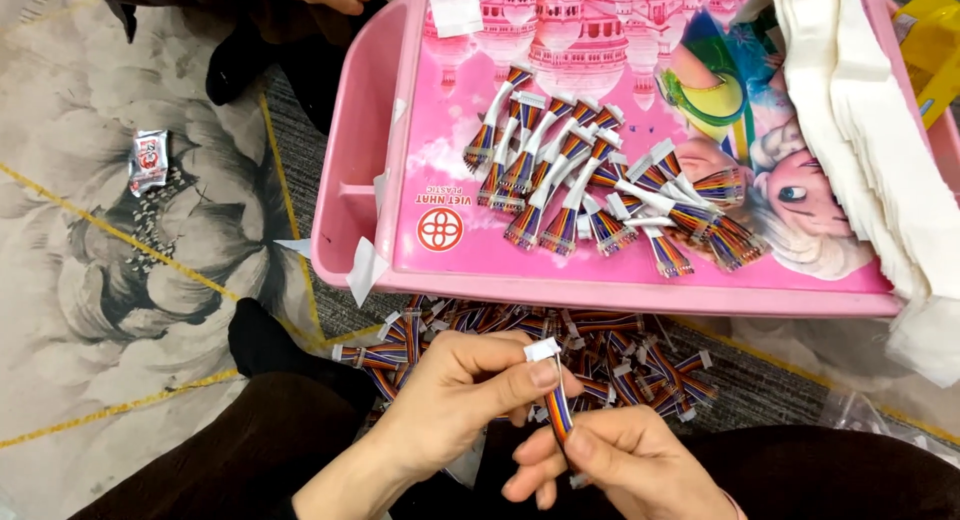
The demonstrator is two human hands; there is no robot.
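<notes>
— What is in the hands?

— One short ribbon cable [556,405] with rainbow wires. The left hand [455,395] pinches its white plug end between thumb and forefinger; the right hand [610,460] is closed on the lower end, fingers curled around it. It sits just above the lap, in front of the pink table [420,130].

— How much looks finished?

— A batch of cables [600,180] lies on the pink table, most with a white strip wrapped around the middle. I judge those done.

— And what is left?

— A larger loose pile [520,340] on the floor under the table's edge, with no strips that I can see. A stack of white strips [860,110] lies at the table's right side. So well under half looks done.
</notes>
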